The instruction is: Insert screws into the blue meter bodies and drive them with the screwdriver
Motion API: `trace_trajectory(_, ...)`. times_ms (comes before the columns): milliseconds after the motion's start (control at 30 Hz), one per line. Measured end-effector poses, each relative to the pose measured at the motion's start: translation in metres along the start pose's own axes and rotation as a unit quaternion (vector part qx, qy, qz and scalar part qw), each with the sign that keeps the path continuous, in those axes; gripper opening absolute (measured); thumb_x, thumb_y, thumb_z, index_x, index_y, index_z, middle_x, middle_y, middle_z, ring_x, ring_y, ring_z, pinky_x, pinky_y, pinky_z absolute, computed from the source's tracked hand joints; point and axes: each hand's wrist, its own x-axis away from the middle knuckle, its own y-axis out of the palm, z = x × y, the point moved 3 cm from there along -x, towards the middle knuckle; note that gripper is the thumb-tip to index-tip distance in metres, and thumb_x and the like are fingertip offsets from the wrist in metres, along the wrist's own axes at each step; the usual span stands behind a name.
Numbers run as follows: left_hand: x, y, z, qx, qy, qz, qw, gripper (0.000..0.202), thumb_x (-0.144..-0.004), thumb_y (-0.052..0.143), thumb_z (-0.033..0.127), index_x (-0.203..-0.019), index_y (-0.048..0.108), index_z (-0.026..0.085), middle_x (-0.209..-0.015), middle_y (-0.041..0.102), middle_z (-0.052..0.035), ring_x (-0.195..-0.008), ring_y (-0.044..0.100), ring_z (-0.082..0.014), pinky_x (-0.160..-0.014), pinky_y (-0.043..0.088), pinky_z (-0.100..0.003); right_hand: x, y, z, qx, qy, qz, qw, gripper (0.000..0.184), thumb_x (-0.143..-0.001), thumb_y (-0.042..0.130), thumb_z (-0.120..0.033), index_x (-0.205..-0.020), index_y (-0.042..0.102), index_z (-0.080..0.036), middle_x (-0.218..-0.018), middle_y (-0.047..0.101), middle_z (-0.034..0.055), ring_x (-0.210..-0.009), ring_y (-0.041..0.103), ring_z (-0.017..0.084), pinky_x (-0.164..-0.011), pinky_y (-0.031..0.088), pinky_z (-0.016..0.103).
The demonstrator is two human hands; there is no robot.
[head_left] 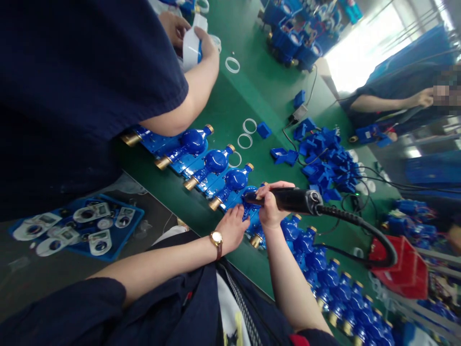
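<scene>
My right hand (271,207) is wrapped round a black electric screwdriver (288,199) with a thick black cable. Its tip points at a blue water meter body (248,211) on the green table (248,91). My left hand (233,229), with a gold watch on the wrist, rests on that same meter body, fingers curled against it. A row of blue meter bodies (211,163) with brass ends lies to the left of it.
A co-worker in dark blue (72,86) leans in from the left, holding white strips (190,45). White rings (247,139), a heap of blue plastic parts (324,158), more meters (342,298), a red bin (403,269) and a blue tray of dials (79,226) surround me.
</scene>
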Motion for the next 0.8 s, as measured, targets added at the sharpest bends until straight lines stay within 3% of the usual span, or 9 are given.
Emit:
trace_trajectory(200,0.001,0.0,0.001,0.006,0.003,-0.016,1.0,0.045,-0.079,0.053,0.019,-0.124,0.052,0.016,-0.136,0.041,-0.02,-0.127,0.037,-0.0331,-0.1,0.034,-0.047,0.0,-0.001,0.002,-0.004,-0.001,0.004,1.0,0.018,-0.076,0.06,-0.025,-0.087,0.046,-0.022,-0.058,0.054,-0.0094,-0.049,0.054,0.008,-0.056,0.048,0.027)
trace_trajectory(633,0.0,0.001,-0.002,0.017,0.004,0.002,1.0,0.045,-0.077,0.058,0.022,-0.122,0.054,0.014,-0.134,0.04,-0.0219,-0.127,0.035,-0.0343,-0.101,0.034,-0.047,-0.001,-0.002,0.011,-0.003,0.024,0.018,1.0,0.021,-0.073,0.061,-0.029,-0.083,0.043,-0.023,-0.056,0.051,-0.01,-0.047,0.052,0.009,-0.054,0.047,0.028)
trace_trajectory(800,0.005,-0.01,-0.005,0.052,0.01,-0.005,0.999,0.047,-0.08,0.059,0.027,-0.126,0.051,0.028,-0.138,0.038,-0.0124,-0.127,0.037,-0.0296,-0.1,0.038,-0.043,-0.006,-0.002,-0.005,-0.018,0.02,0.001,1.0,0.023,-0.072,0.062,-0.028,-0.086,0.045,-0.022,-0.056,0.053,-0.0092,-0.047,0.052,0.009,-0.055,0.048,0.028)
